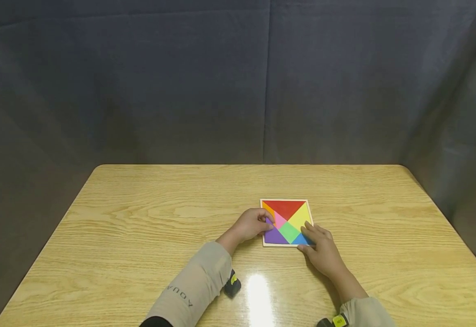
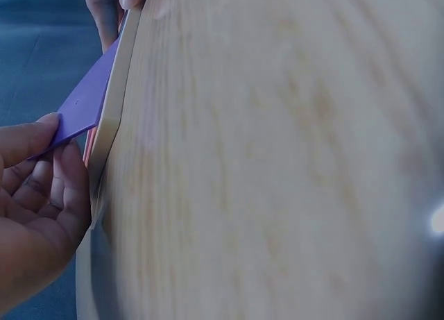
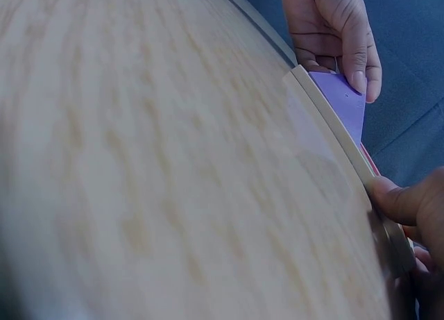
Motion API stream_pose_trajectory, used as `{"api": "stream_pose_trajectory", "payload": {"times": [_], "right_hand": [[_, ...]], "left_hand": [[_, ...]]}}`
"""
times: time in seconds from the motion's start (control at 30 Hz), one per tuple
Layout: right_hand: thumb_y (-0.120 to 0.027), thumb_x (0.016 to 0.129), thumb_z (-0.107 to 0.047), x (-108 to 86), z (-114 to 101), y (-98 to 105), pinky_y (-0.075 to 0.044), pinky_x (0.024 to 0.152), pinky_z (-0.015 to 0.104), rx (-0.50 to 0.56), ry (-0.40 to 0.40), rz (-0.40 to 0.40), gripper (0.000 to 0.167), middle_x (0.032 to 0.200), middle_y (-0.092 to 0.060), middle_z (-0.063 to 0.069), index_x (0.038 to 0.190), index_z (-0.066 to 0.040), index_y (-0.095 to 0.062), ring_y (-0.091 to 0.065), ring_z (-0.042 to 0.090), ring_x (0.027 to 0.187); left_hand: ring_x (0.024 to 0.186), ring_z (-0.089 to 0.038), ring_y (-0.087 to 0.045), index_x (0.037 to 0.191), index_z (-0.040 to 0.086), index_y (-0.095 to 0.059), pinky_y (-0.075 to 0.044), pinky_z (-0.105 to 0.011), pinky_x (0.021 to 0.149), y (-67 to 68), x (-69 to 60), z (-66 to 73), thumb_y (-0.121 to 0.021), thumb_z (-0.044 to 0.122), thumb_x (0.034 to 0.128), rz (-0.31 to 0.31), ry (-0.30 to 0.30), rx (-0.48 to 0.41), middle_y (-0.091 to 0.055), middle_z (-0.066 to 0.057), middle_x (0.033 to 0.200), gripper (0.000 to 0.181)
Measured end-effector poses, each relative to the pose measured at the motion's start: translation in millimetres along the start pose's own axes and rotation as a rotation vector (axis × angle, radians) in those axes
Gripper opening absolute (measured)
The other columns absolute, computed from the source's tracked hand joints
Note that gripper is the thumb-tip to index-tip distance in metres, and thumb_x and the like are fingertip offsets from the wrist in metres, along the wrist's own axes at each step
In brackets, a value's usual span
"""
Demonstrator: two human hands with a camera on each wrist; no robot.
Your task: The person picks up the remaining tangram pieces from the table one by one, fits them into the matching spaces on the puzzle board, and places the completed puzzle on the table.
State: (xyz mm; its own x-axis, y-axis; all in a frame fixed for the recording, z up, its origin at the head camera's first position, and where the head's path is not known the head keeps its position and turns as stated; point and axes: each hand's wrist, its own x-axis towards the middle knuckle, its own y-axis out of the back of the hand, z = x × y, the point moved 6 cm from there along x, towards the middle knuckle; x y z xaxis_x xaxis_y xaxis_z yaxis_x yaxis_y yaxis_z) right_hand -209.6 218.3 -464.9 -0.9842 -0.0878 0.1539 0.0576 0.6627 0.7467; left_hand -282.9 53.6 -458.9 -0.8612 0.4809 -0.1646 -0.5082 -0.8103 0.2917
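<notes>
A tangram tray (image 1: 276,245) with a pale wooden rim lies on the table. My left hand (image 1: 252,225) pinches the purple triangle (image 2: 87,94) between thumb and fingers at the tray's left side. In both wrist views that piece is tilted, its held corner raised above the rim. My right hand (image 1: 321,252) holds the tray's near right corner, thumb on the front edge, fingers over the blue piece (image 1: 298,240) and the yellow triangle (image 1: 300,217). Red (image 1: 283,208), orange (image 1: 267,207), pink (image 1: 279,220) and green (image 1: 290,232) pieces lie in the tray.
The wood-grain table (image 1: 160,209) extends around the tray on every side. Dark grey cloth (image 1: 180,91) hangs behind the table and at its sides. A black device (image 1: 232,285) is at the left wrist, another (image 1: 332,321) at the right.
</notes>
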Motion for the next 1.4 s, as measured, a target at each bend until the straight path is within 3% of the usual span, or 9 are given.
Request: {"api": "stream_pose_trajectory", "payload": {"times": [0.43, 1.4], "right_hand": [[-0.064, 0.076, -0.008, -0.4, -0.7, 1.3, -0.024, 0.092, 0.051, -0.004, -0.003, -0.004, 0.046, 0.127, -0.04, 0.019, 0.117, 0.007, -0.049, -0.028, 0.038, 0.117], [-0.064, 0.076, -0.009, -0.3, 0.7, 0.1, -0.024, 0.093, 0.05, -0.006, 0.017, 0.0, 0.047, 0.127, -0.039, 0.02, 0.117, 0.006, -0.049, -0.028, 0.038, 0.117]], "left_hand": [[0.056, -0.012, -0.046, 0.082, 0.004, -0.061, -0.042, -0.022, 0.051, -0.6, 1.4, 0.0, -0.061, 0.002, 0.0769, 0.008, -0.043, 0.055, -0.044, -0.002, 0.065, 0.006], [0.054, -0.012, -0.045, 0.08, 0.007, -0.059, -0.04, -0.021, 0.048, -0.5, 2.9, -2.4, -0.062, 0.004, 0.0769, 0.006, -0.039, 0.111, -0.044, -0.002, 0.064, 0.005]]}}
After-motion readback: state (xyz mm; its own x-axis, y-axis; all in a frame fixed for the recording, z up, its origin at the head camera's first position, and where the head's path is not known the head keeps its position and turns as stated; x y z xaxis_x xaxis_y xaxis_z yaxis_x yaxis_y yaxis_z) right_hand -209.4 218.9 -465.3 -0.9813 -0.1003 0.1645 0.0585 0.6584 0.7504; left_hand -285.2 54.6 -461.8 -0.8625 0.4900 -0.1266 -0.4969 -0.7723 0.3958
